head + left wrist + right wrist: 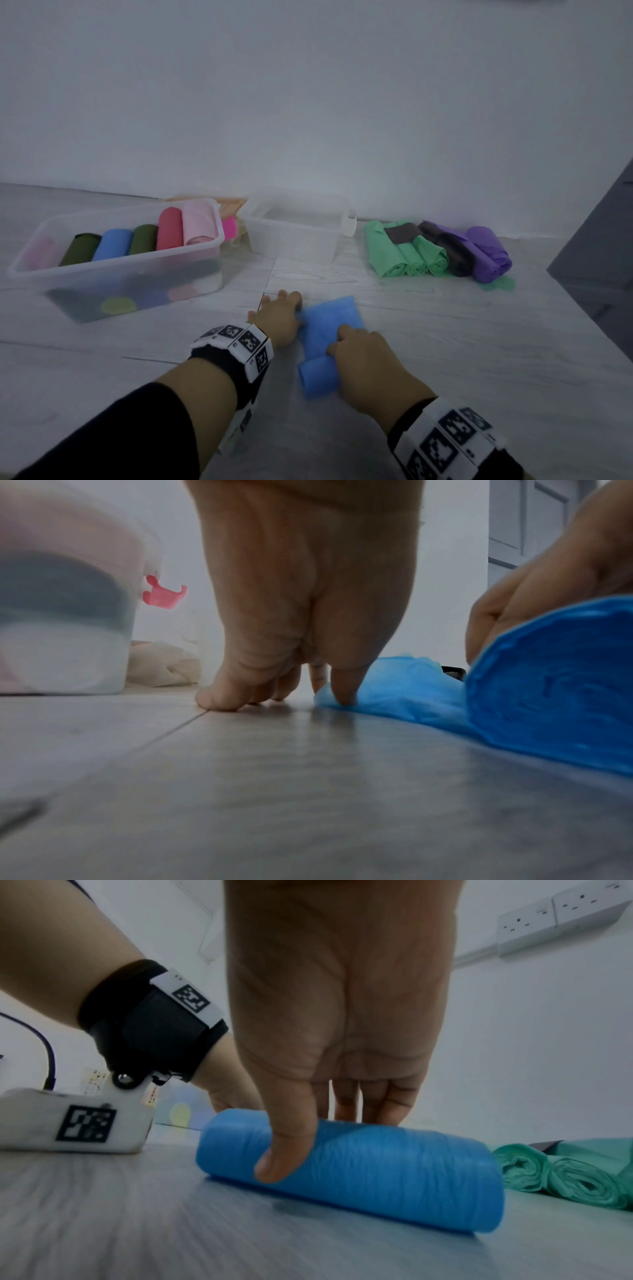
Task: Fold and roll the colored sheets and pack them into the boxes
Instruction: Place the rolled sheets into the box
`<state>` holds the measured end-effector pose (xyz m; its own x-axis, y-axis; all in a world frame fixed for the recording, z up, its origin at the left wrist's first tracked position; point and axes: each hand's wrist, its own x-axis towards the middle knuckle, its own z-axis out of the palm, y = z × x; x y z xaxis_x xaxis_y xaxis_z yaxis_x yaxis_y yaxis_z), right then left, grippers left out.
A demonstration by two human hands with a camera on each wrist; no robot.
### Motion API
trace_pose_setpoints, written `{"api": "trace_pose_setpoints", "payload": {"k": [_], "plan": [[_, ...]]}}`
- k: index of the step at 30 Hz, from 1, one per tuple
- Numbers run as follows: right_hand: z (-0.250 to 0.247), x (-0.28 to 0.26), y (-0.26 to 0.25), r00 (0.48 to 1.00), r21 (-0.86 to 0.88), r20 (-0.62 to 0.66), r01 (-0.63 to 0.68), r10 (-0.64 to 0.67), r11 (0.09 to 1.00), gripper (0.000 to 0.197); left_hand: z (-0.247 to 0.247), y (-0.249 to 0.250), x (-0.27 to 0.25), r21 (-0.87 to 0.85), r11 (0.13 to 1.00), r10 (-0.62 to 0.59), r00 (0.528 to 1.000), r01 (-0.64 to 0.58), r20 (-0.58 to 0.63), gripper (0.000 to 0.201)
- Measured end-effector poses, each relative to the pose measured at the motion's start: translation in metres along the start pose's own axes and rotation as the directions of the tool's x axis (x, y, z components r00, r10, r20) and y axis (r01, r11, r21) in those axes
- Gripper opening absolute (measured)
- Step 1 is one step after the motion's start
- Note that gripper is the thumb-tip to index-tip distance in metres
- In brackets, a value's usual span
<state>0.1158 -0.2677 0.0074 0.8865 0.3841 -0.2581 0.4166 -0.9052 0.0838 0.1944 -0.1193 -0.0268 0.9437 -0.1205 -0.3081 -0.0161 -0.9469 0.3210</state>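
Far left: full box [205,245] stands on the floor [428,342], rolls to its rim.
Centre back: empty box [291,236], top open.
Far right: green rolls [407,260] block the floor.
Between the boxes: narrow gap.

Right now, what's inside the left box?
The left box holds rolled sheets on top: pale pink, dark green, blue, dark green, red, light pink. Through the clear wall a lower layer shows only as blurred roll ends, one yellow-green; the rest is hidden.
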Motion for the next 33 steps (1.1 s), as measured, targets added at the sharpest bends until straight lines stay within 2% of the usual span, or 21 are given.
{"api": "trace_pose_setpoints", "payload": {"k": [2,3,8,10,12,14,19,23,25,27,29,33], "plan": [[-0.001,-0.001,0.0,1.0,0.002,0.02,-0.003,0.003,1.0,0.035,-0.003,0.004,-0.003,0.064,0.998,-0.021,0.999,0.02,0.025,0.001],[-0.002,-0.002,0.001,0.999,0.008,0.032,-0.004,0.004,1.0,0.037,-0.004,0.005,-0.003,0.089,0.996,-0.031,0.999,0.028,0.029,0.003],[-0.006,-0.006,0.004,0.998,0.096,0.054,-0.021,0.016,0.995,0.048,-0.004,0.011,-0.003,0.1,0.991,-0.093,0.995,0.089,0.037,0.034],[-0.007,-0.009,0.005,0.997,0.156,0.068,-0.058,0.047,0.986,0.052,-0.005,0.007,-0.001,0.013,0.995,-0.103,0.994,0.103,0.025,0.038],[-0.009,-0.01,0.006,0.994,0.191,0.085,-0.08,0.065,0.978,0.054,-0.003,0.002,0.002,-0.106,0.99,-0.089,0.996,0.088,-0.004,0.034],[-0.01,-0.012,0.007,0.993,0.227,0.099,-0.092,0.071,0.969,0.054,0.0,-0.002,0.002,-0.163,0.984,-0.08,0.997,0.077,-0.009,0.041],[-0.008,-0.015,0.007,0.992,0.298,0.094,-0.108,0.083,0.949,0.052,0.003,-0.008,0.012,-0.044,0.999,0.001,0.999,0.001,0.05,0.049],[-0.005,-0.014,0.01,0.994,0.318,0.083,-0.098,0.075,0.943,0.051,0.005,-0.011,0.015,0.012,1.0,0.015,0.993,-0.016,0.114,0.075],[-0.003,-0.012,0.011,0.995,0.328,0.077,-0.09,0.068,0.94,0.051,0.007,-0.01,0.015,0.068,0.998,0.004,0.995,-0.011,0.102,0.068],[0.0,-0.01,0.012,0.996,0.33,0.069,-0.067,0.047,0.942,0.051,0.008,-0.009,0.015,0.097,0.995,-0.005,0.996,-0.004,0.093,0.045],[0.002,-0.009,0.013,0.998,0.324,0.06,-0.034,0.015,0.946,0.051,0.008,-0.009,0.016,0.114,0.993,-0.005,0.995,-0.007,0.103,0.031],[0.003,-0.004,0.018,0.999,0.297,0.03,0.022,-0.032,0.954,0.048,0.007,-0.007,0.014,0.128,0.992,-0.009,0.993,-0.006,0.116,0.021]]}}
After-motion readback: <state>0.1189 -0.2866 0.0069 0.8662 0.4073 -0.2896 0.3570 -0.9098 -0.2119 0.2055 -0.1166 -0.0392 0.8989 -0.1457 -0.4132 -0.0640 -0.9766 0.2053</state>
